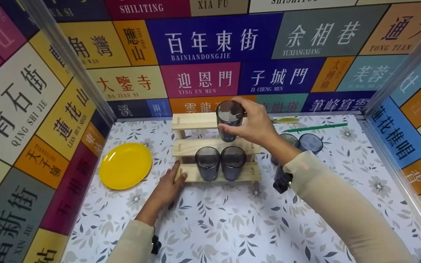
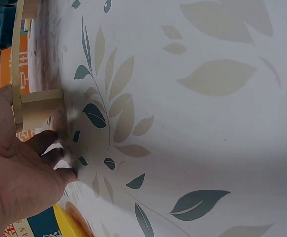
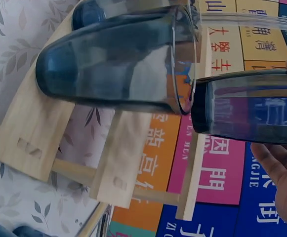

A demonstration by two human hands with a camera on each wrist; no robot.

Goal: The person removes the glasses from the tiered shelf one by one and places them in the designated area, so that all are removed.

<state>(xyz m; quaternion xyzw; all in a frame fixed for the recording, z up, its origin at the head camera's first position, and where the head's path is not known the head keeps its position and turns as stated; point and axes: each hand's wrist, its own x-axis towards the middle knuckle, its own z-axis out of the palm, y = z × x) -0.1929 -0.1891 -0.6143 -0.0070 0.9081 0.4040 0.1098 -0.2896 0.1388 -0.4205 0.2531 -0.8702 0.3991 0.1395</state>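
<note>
In the head view my right hand [image 1: 256, 122] grips a smoky grey glass [image 1: 230, 118] by its side, over the upper tiers of a three-tier wooden rack [image 1: 186, 148]. Two more glasses, a left one [image 1: 208, 164] and a right one [image 1: 233, 164], stand side by side on the lowest tier. My left hand [image 1: 168, 186] holds the left end of that tier, thumb at its front edge. The left wrist view has this hand [image 2: 27, 173] against the plank end beside a rack leg [image 2: 42, 103]. The held glass [image 3: 249, 106] is tilted in the right wrist view.
A yellow plate [image 1: 125, 166] lies left of the rack. To the right, more glasses [image 1: 310, 143] stand partly behind my right forearm. A green stick [image 1: 318, 127] and a yellow-green item [image 1: 286, 119] lie farther back. Sign-printed walls [image 1: 214, 40] enclose the back and sides.
</note>
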